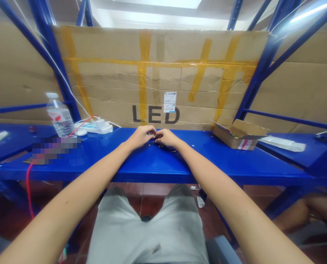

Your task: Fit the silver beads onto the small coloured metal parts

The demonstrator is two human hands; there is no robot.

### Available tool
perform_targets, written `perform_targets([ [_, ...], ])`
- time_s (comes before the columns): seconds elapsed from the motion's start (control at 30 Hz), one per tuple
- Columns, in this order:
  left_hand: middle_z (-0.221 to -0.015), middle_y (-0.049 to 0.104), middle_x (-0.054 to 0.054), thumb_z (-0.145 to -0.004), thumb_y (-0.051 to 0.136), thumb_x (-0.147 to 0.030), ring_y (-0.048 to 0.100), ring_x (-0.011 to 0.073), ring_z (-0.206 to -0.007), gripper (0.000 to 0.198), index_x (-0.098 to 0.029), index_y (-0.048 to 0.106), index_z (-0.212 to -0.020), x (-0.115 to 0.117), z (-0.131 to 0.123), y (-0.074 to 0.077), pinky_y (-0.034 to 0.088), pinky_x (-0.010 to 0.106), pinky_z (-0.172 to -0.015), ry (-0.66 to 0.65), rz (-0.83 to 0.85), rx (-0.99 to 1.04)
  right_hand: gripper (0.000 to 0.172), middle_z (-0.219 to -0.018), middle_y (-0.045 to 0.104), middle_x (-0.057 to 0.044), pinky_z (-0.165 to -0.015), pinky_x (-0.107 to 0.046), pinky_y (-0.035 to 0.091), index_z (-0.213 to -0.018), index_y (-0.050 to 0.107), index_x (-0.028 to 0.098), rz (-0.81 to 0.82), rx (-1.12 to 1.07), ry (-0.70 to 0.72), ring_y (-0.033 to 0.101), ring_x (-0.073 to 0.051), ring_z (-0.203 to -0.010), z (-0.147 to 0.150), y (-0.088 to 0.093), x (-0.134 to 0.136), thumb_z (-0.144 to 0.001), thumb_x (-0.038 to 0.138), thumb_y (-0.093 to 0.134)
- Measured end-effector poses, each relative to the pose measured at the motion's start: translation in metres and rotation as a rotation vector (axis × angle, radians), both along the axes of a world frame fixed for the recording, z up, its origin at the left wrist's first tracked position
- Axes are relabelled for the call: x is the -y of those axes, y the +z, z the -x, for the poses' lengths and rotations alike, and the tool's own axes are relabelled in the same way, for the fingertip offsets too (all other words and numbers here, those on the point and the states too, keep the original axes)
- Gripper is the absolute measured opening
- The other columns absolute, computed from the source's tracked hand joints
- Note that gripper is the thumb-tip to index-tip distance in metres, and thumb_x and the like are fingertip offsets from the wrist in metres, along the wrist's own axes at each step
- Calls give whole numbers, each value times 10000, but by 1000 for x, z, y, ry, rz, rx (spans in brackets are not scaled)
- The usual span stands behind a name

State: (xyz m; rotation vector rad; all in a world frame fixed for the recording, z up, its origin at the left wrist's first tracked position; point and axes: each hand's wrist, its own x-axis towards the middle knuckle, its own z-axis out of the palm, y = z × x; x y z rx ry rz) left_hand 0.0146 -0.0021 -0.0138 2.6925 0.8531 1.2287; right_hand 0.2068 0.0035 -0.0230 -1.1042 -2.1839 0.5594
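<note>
Both hands meet over the middle of the blue metal shelf (152,167). My left hand (142,137) is closed, its thumb and fingertips pinched at a tiny greenish piece too small to name. Right beside it my right hand (166,138) is curled, the fingers closed round something small and dark that I cannot make out. The fingertips of the two hands almost touch. Under and beside my right hand lies more dark material, mostly hidden by the palm, and a few tiny bits lie on the shelf near the fingers.
A water bottle (59,116) and a white power strip (94,127) stand at the left, with a red cable (28,187) hanging over the edge. An open cardboard box (236,135) sits at the right. A large taped carton (111,88) rises behind. Another person's leg (298,212) shows at lower right.
</note>
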Motion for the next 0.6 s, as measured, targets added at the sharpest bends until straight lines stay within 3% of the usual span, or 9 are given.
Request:
perform_targets([
  [0.2, -857, 735, 15, -808, 663, -176, 648, 155, -796, 76, -178, 690, -879, 2, 0, 2, 488, 263, -766, 0, 9, -6, 181, -750, 718, -7, -631, -220, 419, -871, 740, 121, -14, -1, -13, 619, -147, -710, 0, 2, 3, -723, 76, 646],
  [0.37, -888, 737, 43, -833, 586, -205, 648, 177, -826, 140, -175, 712, -887, 1, 9, 5, 484, 280, -776, 100, -22, -36, 226, -800, 743, -26, -676, -222, 427, -899, 769, 128, -130, 11, -66, 640, -155, -753, -2, 4, 1, -741, 48, 628],
  [0.6, -922, 759, 42, -743, 662, -304, 673, 216, -840, 230, -206, 777, -917, 0, 20, 3, 472, 281, -741, 139, 350, -444, 143, -828, 753, -30, -719, -231, 433, -868, 762, 145, -153, 27, -77, 647, -160, -790, -4, 6, 3, -768, 86, 678],
])
